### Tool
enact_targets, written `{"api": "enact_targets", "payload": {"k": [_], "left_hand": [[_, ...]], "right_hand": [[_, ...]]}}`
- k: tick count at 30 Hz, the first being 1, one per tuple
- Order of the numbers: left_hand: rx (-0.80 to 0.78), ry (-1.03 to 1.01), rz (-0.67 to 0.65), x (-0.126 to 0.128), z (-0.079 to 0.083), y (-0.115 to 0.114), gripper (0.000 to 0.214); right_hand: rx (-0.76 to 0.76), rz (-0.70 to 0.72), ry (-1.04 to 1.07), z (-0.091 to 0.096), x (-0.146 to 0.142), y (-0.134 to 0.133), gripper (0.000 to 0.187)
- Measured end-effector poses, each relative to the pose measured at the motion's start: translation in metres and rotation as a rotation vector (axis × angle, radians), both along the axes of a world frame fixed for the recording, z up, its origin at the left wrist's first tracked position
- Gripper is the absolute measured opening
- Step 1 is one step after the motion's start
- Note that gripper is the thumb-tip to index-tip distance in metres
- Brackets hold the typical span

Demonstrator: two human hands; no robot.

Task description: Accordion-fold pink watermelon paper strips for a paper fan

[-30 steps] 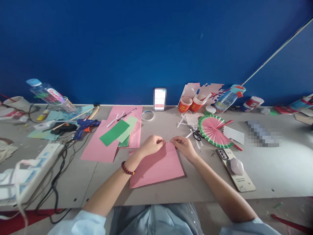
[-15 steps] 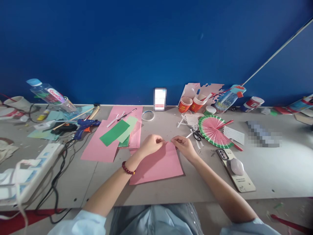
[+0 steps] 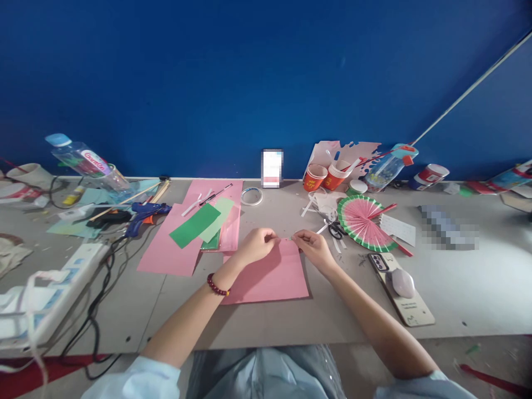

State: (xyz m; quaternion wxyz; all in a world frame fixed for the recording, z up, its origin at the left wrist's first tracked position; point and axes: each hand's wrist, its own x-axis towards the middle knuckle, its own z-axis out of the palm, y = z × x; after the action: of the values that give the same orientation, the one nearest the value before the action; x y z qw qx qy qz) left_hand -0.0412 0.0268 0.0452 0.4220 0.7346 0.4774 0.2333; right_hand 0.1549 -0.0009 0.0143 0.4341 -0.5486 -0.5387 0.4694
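Note:
A sheet of pink paper (image 3: 270,277) lies in front of me, its far edge between my two hands. My left hand (image 3: 261,244), with a dark red bead bracelet (image 3: 218,285) on the wrist, pinches that edge near its middle. At the far right corner my right hand (image 3: 311,244) grips the same sheet between thumb and fingers. The fingertips hide parts of the edge. Just right of my right hand are black-handled scissors (image 3: 336,230) and white paper strips. A roll of tape (image 3: 251,196) rests beyond my left hand.
Green paper (image 3: 195,226) overlies more pink sheets on the left. A blue glue gun (image 3: 145,216), cables and a power strip (image 3: 70,288) occupy the far left. To the right lie a watermelon-patterned paper fan (image 3: 363,221) and a phone (image 3: 409,305). Red paper cups (image 3: 315,177) stand behind.
The pink sheet's near edge has shifted slightly away from me and lies straighter. Both hands have barely moved and stay at the far edge.

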Motion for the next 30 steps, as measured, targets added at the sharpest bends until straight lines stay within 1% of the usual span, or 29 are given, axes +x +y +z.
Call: {"api": "enact_targets", "payload": {"k": [5,8,11,13,16,19,22,25,30], "left_hand": [[0.072,0.071,0.039,0.002,-0.002,-0.001,0.022],[0.107,0.098,0.052,0.004,0.000,-0.005,0.021],[0.122,0.128,0.057,0.006,0.004,-0.009,0.020],[0.134,0.149,0.059,0.008,0.005,-0.011,0.020],[0.147,0.155,0.052,0.009,0.004,-0.011,0.019],[0.117,0.112,0.023,0.007,0.002,-0.008,0.021],[0.027,0.048,-0.024,0.003,-0.001,-0.004,0.023],[-0.053,0.042,-0.040,0.000,-0.004,0.001,0.026],[-0.050,0.032,-0.035,-0.002,-0.007,0.004,0.027]], "right_hand": [[-0.020,-0.001,0.000,0.002,0.000,0.000,0.024],[-0.055,0.013,0.045,0.006,-0.001,0.000,0.023],[-0.102,0.056,0.104,0.009,-0.003,-0.001,0.027],[-0.092,0.087,0.073,0.008,-0.004,-0.001,0.029],[-0.035,0.087,-0.023,0.004,-0.004,0.000,0.028],[-0.042,0.079,-0.026,0.000,-0.003,0.000,0.029],[-0.045,0.070,-0.023,0.000,-0.002,0.000,0.028],[-0.031,0.063,-0.028,0.000,-0.001,0.001,0.027],[-0.015,0.063,-0.049,-0.002,0.000,0.002,0.025]]}}
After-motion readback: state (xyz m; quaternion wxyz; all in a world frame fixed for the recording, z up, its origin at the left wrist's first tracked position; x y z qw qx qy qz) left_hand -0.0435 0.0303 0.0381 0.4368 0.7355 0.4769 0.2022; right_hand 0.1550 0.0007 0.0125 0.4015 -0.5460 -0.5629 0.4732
